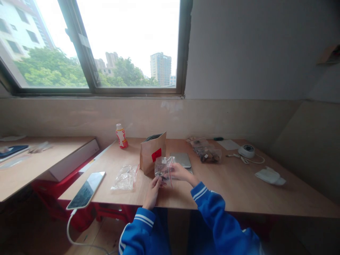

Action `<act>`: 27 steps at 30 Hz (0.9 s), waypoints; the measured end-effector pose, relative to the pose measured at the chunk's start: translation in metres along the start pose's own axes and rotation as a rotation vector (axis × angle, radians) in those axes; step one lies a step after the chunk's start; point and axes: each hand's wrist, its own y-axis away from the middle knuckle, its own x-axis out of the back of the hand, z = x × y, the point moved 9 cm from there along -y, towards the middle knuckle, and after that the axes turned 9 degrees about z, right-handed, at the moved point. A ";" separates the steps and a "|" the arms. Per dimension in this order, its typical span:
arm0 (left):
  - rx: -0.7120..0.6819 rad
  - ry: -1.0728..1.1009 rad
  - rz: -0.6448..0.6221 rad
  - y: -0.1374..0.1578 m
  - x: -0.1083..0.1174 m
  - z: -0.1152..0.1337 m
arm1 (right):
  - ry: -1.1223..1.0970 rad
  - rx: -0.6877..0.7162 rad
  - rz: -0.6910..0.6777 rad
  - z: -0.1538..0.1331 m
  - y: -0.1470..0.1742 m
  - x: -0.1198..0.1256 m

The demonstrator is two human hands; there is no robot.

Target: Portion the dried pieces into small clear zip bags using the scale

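Observation:
A small clear zip bag (162, 164) with a red seal strip is between my two hands, above the table's near edge. My left hand (154, 188) pinches its lower part, where small dark pieces show through the plastic. My right hand (181, 172) is at the bag's right side by the red strip, fingers closed and partly hidden by the plastic. Just behind stands a brown paper pouch (147, 156) with a red label, its top open. A flat silver scale-like device (181, 159) lies behind my right hand, partly covered.
Left of the pouch lie clear zip bags (124, 178), a phone (87, 191) on a cable at the table edge, and a bottle (122, 137). To the right are filled bags (209, 155), a white round camera-like device (247, 151) with cables, and a crumpled white packet (270, 176).

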 end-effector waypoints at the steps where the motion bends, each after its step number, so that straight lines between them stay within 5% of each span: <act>1: 0.001 0.006 -0.001 0.000 0.000 -0.001 | -0.002 0.000 0.018 0.001 0.000 0.002; 13: 0.019 0.056 0.043 -0.004 0.005 -0.010 | 0.043 0.016 0.111 -0.017 0.001 0.023; 19: 0.045 0.091 0.078 -0.003 0.005 -0.008 | -0.156 -0.030 0.165 -0.020 0.000 0.045; 27: 0.041 0.077 0.027 -0.002 0.001 -0.007 | -0.220 0.196 0.585 -0.086 -0.051 0.096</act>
